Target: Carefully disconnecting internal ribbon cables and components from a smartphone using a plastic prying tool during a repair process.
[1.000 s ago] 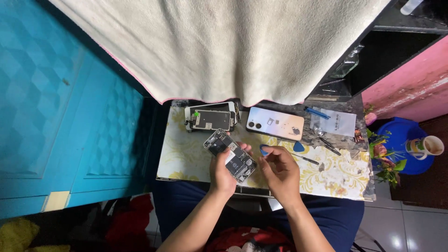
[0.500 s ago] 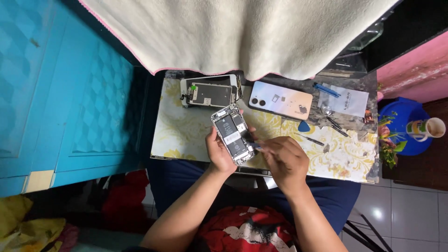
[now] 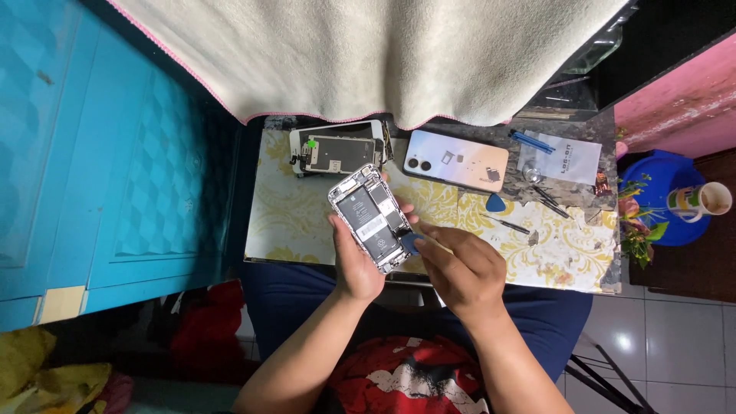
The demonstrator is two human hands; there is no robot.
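My left hand (image 3: pixel 355 264) holds an opened phone body (image 3: pixel 369 216), its battery and boards facing up, tilted above the near edge of the small table (image 3: pixel 287 215). My right hand (image 3: pixel 462 270) pinches a small blue pick (image 3: pixel 409 243) against the phone's lower right edge. A detached screen assembly (image 3: pixel 337 153) lies at the table's far left. A pale phone (image 3: pixel 457 159), back side up, lies beside it with small parts on it.
A second blue pick (image 3: pixel 496 202), thin tools (image 3: pixel 537 192), blue tweezers (image 3: pixel 529 140) and a paper slip (image 3: pixel 571 159) lie at the right. A cream towel (image 3: pixel 383 54) hangs over the far side. A turquoise cabinet (image 3: pixel 100 153) stands left; a mug (image 3: pixel 699 201) sits on a blue stool at the right.
The view has shifted as my head moved. My hands and the opened phone have lifted slightly toward me, with the pick staying at the phone's edge.
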